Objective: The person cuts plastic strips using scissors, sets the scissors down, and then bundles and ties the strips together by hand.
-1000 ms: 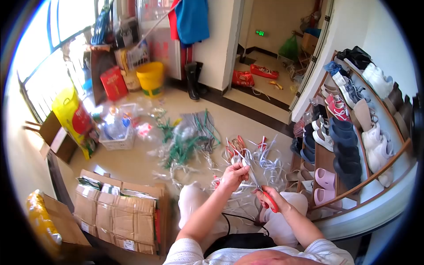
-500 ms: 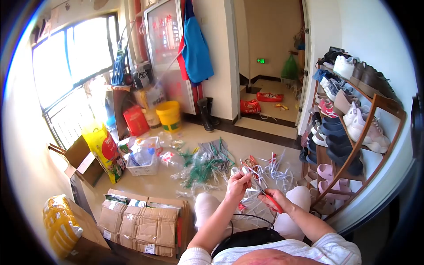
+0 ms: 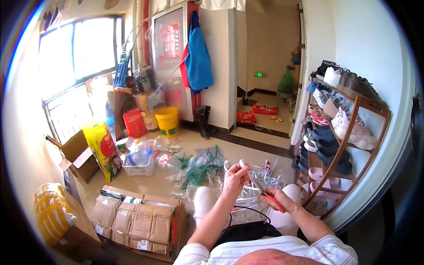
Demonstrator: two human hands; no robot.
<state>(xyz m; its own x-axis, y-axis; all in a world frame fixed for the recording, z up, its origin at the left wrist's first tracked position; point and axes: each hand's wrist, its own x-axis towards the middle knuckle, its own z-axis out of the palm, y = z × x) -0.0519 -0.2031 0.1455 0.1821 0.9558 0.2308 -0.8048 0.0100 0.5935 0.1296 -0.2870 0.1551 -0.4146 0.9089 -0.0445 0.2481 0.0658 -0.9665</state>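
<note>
My left hand [image 3: 235,179] is closed, pinching a white strap [image 3: 242,163] whose looped ends stick up past the fingertips. Red-handled scissors [image 3: 276,203] are in my right hand [image 3: 274,198], fingers wrapped around the grips. The blades point up and left, close to the left fingertips; whether they touch the strap I cannot tell. Beneath both hands, a tangle of white and red straps [image 3: 271,177] covers the floor between and beyond my knees. Left of it lies a heap of green netting and clear plastic [image 3: 198,172].
Flattened cardboard boxes [image 3: 132,221] are stacked at lower left, beside a yellow wrapped bundle [image 3: 51,212]. A white basket of bottles [image 3: 139,170], a yellow bag [image 3: 100,148] and a yellow bucket [image 3: 168,123] stand farther back. A shoe rack [image 3: 349,128] lines the right wall.
The view has shifted slightly. Both hands keep their holds on the strap and the scissors, and stay close together; the strap ends now stand a little farther apart.
</note>
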